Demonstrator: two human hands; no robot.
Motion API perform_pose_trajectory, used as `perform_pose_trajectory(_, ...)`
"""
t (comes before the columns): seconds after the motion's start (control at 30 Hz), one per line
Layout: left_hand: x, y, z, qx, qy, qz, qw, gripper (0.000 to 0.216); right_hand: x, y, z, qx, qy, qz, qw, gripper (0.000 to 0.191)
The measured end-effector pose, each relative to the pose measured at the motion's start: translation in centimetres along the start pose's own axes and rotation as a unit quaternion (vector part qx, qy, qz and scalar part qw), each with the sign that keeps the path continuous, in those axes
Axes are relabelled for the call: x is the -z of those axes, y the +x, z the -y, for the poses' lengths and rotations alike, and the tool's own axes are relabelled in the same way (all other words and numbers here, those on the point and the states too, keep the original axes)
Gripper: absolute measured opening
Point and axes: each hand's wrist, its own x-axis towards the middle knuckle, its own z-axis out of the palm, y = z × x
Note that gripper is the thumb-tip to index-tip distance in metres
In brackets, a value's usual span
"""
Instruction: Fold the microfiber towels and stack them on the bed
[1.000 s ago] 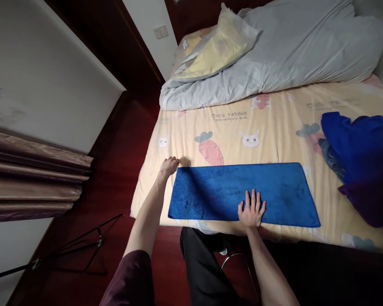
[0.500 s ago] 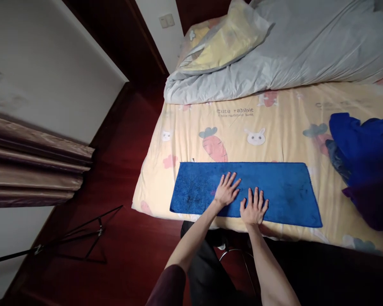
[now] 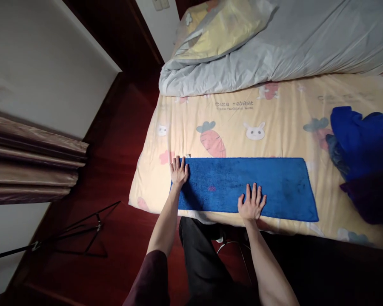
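On the bed [image 3: 181, 121], the left hand [image 3: 179, 173], fingers [image 3: 183, 162] outstretched, has reached the cloth's [image 3: 226, 180] corner.

The blue towel [image 3: 230, 180] in the lower centre is matt cloth, its nap rough and streaky. Around it, the printed bedsheet [image 3: 268, 146] looks like soft, lightly wrinkled fabric; the grey quilt [image 3: 293, 51] at upper right is smoother cloth with a faint sheen. Satin-like, glossy folds mark the curtain [image 3: 28, 165] at left. The dark red floor [image 3: 115, 161] looks polished, the upper-left wall [image 3: 57, 63] matt.
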Motion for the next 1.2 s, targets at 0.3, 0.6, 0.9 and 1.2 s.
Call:
perform_pose_trajectory(0.3, -1.2, -14.9, -2.7, 0.015, -0.033, -0.040, 0.999, 0.060, 0.3, 0.1, 0.3, -0.011, -0.002, 0.022, 1.000, 0.062)
perform_pose_trajectory(0.6, -1.4, -14.9, -3.0, 0.104, -0.050, -0.089, 0.989, 0.063, 1.2, 0.2, 0.8, -0.019, -0.023, 0.084, 0.996, 0.061)
perform_pose_trajectory(0.9, -0.7, -15.5, -3.3, 0.101, -0.076, -0.090, 0.988, 0.059, 4.5, 0.3, -6.0, 0.058, -0.024, 0.157, 0.986, 0.060)
perform_pose_trajectory(1.2, -1.0, -15.5, -3.2, 0.109, -0.083, -0.087, 0.987, 0.058, 8.4, 0.0, -20.0, -0.037, -0.112, 0.113, 0.987, 0.062)
